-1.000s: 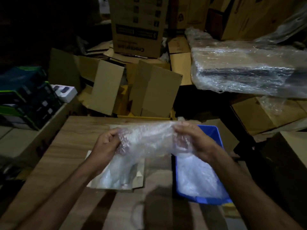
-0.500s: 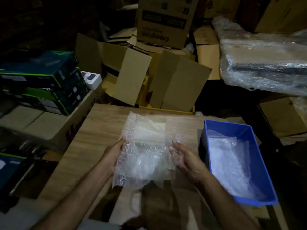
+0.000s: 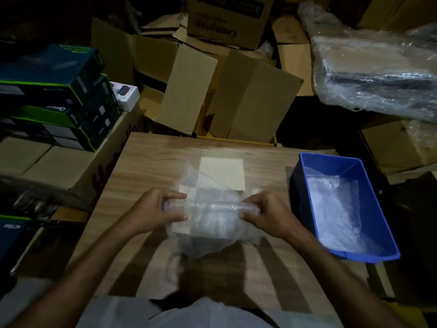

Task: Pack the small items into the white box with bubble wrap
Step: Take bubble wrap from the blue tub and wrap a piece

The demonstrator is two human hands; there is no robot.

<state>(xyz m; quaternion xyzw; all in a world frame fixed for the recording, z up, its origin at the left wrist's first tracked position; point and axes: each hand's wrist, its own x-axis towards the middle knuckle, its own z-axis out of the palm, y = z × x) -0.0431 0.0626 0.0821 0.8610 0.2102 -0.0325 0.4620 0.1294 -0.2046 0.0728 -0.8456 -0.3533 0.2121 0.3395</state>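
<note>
Bubble wrap — pinched at either end by left hand and right hand, stretched over white box on table. Step: lining. Next, probably — pressing wrap down inside; small items unseen.

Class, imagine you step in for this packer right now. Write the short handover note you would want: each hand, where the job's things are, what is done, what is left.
Left hand: grips the left end of the bubble wrap.
Right hand: grips its right end.
The wrap is folded into a ridge between the hands, over the open white box on the wooden table. More wrap lies in the blue bin to the right.
Done: box open, wrap brought over it.
Left: settle the wrap in the box, add the small items (none clearly visible), close it.
</note>
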